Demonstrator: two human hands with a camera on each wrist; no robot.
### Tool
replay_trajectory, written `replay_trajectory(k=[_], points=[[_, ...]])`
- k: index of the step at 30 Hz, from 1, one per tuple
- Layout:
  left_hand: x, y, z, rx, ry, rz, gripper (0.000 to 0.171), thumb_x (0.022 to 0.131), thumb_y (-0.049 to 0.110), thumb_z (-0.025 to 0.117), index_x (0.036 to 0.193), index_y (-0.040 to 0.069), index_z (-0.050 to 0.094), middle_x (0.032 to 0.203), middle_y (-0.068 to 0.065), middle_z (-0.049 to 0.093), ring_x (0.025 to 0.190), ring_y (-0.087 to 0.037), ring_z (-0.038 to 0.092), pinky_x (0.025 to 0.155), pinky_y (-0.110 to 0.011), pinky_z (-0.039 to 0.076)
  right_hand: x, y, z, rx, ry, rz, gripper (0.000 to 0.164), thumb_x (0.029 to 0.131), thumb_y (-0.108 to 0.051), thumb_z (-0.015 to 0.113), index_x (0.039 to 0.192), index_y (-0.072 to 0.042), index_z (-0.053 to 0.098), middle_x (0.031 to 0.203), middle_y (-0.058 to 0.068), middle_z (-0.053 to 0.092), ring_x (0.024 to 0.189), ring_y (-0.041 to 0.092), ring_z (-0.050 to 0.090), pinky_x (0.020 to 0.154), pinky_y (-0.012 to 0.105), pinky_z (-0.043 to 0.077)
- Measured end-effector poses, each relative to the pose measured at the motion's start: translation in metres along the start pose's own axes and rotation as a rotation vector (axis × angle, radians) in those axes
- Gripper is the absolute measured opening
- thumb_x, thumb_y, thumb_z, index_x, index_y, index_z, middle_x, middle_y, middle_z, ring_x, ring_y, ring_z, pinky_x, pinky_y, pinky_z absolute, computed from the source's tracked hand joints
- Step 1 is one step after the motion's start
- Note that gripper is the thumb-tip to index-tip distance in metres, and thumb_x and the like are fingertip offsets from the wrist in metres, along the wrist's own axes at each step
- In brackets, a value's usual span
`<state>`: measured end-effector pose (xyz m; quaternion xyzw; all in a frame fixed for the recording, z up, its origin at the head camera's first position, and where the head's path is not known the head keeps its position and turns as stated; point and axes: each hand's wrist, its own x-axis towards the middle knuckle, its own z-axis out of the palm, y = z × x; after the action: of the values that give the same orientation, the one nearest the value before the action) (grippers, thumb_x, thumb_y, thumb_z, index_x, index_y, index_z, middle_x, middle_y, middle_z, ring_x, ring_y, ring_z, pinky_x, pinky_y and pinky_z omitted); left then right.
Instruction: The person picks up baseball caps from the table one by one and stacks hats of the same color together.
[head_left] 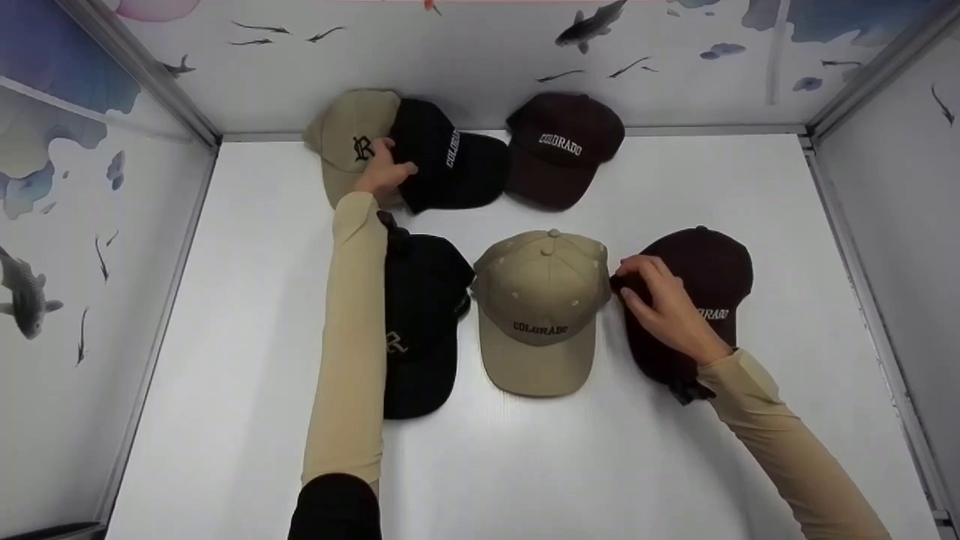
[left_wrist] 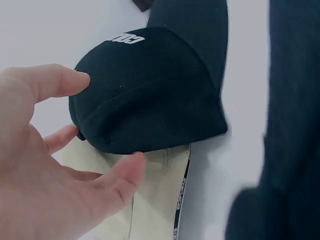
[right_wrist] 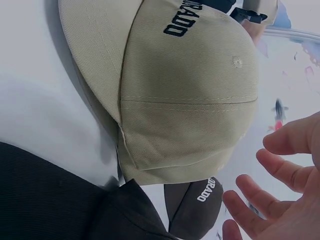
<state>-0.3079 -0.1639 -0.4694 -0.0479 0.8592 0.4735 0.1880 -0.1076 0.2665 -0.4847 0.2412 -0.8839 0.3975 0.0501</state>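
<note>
Booth (head_left: pixel 465 52), caps (head_left: pixel 545 300) inside, hands (head_left: pixel 384 169) (head_left: pixel 666 306) perhaps touching some

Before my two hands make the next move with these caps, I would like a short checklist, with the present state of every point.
1. Left hand grips nothing: ok; its fingers are spread beside the rear black cap.
2. Right hand grips nothing: ok; it is at the front maroon cap.
3. Rear black cap separate from the rear beige cap: not ok; it overlaps it.
4. Rear black cap not touching the rear maroon cap: cannot tell; their edges meet in the head view.
5. Front black cap fully visible from the head: not ok; the left sleeve covers part.
</note>
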Motion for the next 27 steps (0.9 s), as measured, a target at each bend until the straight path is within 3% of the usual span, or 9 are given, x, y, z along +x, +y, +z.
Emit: replay_trajectory(k=[5, 9, 13, 16, 20, 22, 25, 27], points=[[0.001, 0.008, -0.001, -0.178, 0.038, -0.060, 0.073, 0.097, 0.020, 0.049, 0.150, 0.005, 0.001, 0.159, -0.016, 0.005, 0.144, -0.020, 0.012, 0.111, -0.025, 0.018, -0.002, 0.000, 0.000, 0.002, 0.009, -0.012, 0.026, 0.087, 0.009, 0.061, 0.112, 0.005, 0.056, 0.118, 0.021, 0.055, 0.114, 0.029, 0.049, 0.095, 0.040, 0.036], [0.001, 0.017, -0.001, -0.323, 0.094, -0.177, 0.072, 0.100, 0.030, 0.045, 0.154, 0.006, 0.004, 0.160, -0.009, 0.008, 0.144, -0.016, 0.013, 0.111, -0.024, 0.020, -0.002, 0.000, 0.000, 0.006, 0.003, -0.017, 0.027, 0.087, 0.009, 0.061, 0.113, 0.006, 0.056, 0.115, 0.018, 0.055, 0.107, 0.024, 0.052, 0.090, 0.026, 0.039], [-0.002, 0.024, 0.001, -0.338, 0.081, -0.254, 0.073, 0.101, 0.044, 0.042, 0.155, 0.008, 0.008, 0.160, -0.006, 0.011, 0.143, -0.017, 0.017, 0.111, -0.027, 0.022, -0.003, -0.001, 0.000, 0.011, -0.016, -0.019, 0.029, 0.087, 0.009, 0.062, 0.115, 0.006, 0.055, 0.112, 0.016, 0.056, 0.101, 0.020, 0.054, 0.081, 0.020, 0.040], [-0.003, 0.030, 0.003, -0.341, 0.056, -0.236, 0.072, 0.101, 0.044, 0.042, 0.155, 0.009, 0.011, 0.159, -0.007, 0.015, 0.142, -0.017, 0.022, 0.110, -0.028, 0.025, -0.003, -0.001, 0.000, 0.017, -0.023, -0.023, 0.030, 0.086, 0.010, 0.063, 0.116, 0.005, 0.055, 0.111, 0.016, 0.056, 0.100, 0.021, 0.055, 0.080, 0.020, 0.041], [-0.003, 0.037, 0.006, -0.401, 0.065, -0.153, 0.057, 0.102, 0.029, 0.046, 0.150, 0.005, 0.027, 0.148, -0.010, 0.033, 0.124, -0.018, 0.041, 0.101, -0.027, 0.035, -0.006, 0.000, 0.000, 0.037, -0.041, -0.022, 0.031, 0.086, 0.010, 0.063, 0.116, 0.005, 0.055, 0.112, 0.014, 0.056, 0.100, 0.022, 0.057, 0.079, 0.018, 0.042], [-0.003, 0.040, 0.006, -0.433, 0.071, -0.103, 0.049, 0.102, 0.021, 0.047, 0.147, 0.005, 0.033, 0.143, -0.010, 0.037, 0.118, -0.018, 0.042, 0.097, -0.027, 0.037, -0.008, 0.001, 0.001, 0.050, -0.061, -0.012, 0.031, 0.087, 0.010, 0.062, 0.117, 0.005, 0.055, 0.114, 0.012, 0.056, 0.101, 0.024, 0.058, 0.079, 0.018, 0.044], [-0.004, 0.042, 0.007, -0.510, 0.062, -0.039, 0.050, 0.101, 0.012, 0.048, 0.148, 0.004, 0.031, 0.148, -0.010, 0.031, 0.124, -0.018, 0.039, 0.100, -0.026, 0.035, -0.010, 0.001, 0.001, 0.072, -0.090, -0.002, 0.032, 0.087, 0.010, 0.062, 0.118, 0.005, 0.055, 0.116, 0.011, 0.055, 0.102, 0.023, 0.058, 0.078, 0.018, 0.046], [-0.005, 0.042, 0.005, -0.550, 0.041, -0.022, 0.059, 0.101, 0.009, 0.048, 0.153, 0.005, 0.020, 0.156, -0.009, 0.019, 0.138, -0.016, 0.026, 0.106, -0.023, 0.028, -0.010, 0.001, 0.002, 0.080, -0.102, -0.006, 0.032, 0.088, 0.010, 0.062, 0.118, 0.005, 0.055, 0.116, 0.010, 0.054, 0.102, 0.023, 0.059, 0.078, 0.018, 0.047]])
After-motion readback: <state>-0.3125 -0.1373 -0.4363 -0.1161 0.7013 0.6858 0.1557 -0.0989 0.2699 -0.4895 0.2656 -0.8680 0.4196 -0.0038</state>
